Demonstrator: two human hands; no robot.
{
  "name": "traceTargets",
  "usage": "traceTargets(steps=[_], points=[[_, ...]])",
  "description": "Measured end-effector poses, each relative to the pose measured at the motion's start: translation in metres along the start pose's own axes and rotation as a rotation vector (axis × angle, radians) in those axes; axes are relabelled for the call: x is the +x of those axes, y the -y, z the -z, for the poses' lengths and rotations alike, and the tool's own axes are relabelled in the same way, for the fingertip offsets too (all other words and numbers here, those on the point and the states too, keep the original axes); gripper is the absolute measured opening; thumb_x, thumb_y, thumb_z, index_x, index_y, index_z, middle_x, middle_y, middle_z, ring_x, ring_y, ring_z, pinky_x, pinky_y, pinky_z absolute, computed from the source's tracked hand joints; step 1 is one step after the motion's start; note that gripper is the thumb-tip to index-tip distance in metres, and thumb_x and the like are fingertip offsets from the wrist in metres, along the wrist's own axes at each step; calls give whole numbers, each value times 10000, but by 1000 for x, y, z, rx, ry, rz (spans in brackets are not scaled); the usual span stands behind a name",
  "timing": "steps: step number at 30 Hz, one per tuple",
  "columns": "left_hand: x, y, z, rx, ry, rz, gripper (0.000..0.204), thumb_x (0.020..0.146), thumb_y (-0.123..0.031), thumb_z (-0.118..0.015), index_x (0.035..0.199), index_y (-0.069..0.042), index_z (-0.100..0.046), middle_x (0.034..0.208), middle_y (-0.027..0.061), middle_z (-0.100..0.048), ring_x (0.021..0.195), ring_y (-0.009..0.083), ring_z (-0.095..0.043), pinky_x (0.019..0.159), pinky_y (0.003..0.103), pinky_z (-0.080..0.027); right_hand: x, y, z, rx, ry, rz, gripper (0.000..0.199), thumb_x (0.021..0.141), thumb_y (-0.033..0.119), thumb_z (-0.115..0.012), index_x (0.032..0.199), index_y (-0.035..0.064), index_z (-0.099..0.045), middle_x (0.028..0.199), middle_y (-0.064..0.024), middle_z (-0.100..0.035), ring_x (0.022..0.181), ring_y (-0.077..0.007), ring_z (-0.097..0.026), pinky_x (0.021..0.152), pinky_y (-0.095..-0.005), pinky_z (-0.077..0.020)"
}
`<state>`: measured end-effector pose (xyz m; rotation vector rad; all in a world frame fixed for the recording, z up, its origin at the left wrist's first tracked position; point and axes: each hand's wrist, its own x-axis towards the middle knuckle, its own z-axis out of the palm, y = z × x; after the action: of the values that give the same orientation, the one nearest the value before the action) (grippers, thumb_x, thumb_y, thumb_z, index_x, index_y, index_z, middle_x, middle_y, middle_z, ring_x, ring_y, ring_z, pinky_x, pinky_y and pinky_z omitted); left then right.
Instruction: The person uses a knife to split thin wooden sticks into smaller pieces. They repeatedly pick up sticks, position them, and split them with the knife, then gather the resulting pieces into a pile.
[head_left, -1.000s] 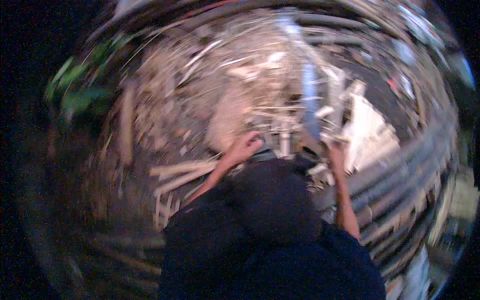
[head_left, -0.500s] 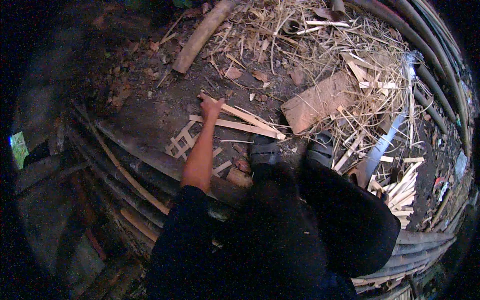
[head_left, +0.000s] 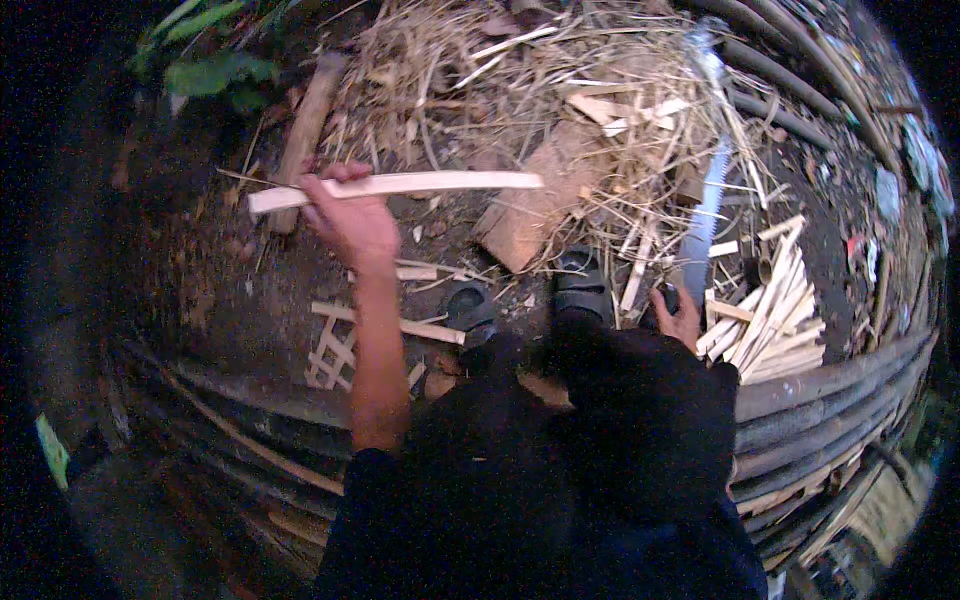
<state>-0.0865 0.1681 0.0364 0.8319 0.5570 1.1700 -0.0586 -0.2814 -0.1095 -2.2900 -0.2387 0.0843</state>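
A pale, flat strip of bamboo or wood (head_left: 450,182) is raised over the ground, with my left hand (head_left: 355,215) closed around it near its left end. My right hand (head_left: 682,322) is low beside my right knee, next to the lower end of a hand saw (head_left: 707,215). Its fingers curl around something dark that I cannot make out. The saw's handle is mostly hidden there. Below my left hand, a small lattice of crossed strips (head_left: 330,350) lies on the soil. Another loose strip (head_left: 432,330) points from it toward my left shoe.
A pile of cut strips (head_left: 765,320) lies right of my right hand. A wooden block (head_left: 535,200) sits ahead of my shoes, amid straw and shavings (head_left: 450,80). A short log (head_left: 305,140) lies at the far left. Stacked poles (head_left: 830,395) run along the near side.
My left hand has lifted a strip off the ground and now holds it nearly level. My right hand has come further into view beside the saw. The view has shifted.
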Motion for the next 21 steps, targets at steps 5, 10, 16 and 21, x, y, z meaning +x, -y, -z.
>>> traceTargets(steps=[5, 10, 16, 21], points=[[-52, 55, -53, 179, 190, 1, 429, 985, -399, -402, 1153, -7, -445, 783, 73, -529, 762, 183, -536, 767, 344, -446, 8, 91, 6, 33, 200, -160, 372, 843, 339, -659, 1077, 63, -573, 811, -180, -641, 717, -323, -635, 649, -400, -481], [-52, 36, -58, 252, 113, -84, 406, 990, -398, -390, 980, -6, -494, 727, 56, -490, 708, 166, -503, 715, 328, -442, 12, 106, -6, 88, 321, -159, 368, 900, 382, -563, 1124, 94, -516, 773, -223, -630, 706, -398, -627, 633, -458, -487], [-86, 43, -86, 190, 248, -257, 434, 986, -447, -366, 723, -104, -317, 625, -15, -263, 567, 103, -271, 543, 263, -258, 43, 169, -31, 362, 577, 21, 437, 928, 473, -453, 1115, 86, -527, 817, -281, -612, 788, -467, -602, 674, -510, -472], [-96, 43, -93, 255, 305, -358, 459, 985, -463, -354, 692, -117, -280, 621, -21, -244, 542, 94, -233, 505, 260, -209, 46, 171, -41, 256, 594, -2, 369, 928, 416, -486, 1065, 74, -514, 719, -243, -594, 729, -419, -598, 642, -466, -444]])
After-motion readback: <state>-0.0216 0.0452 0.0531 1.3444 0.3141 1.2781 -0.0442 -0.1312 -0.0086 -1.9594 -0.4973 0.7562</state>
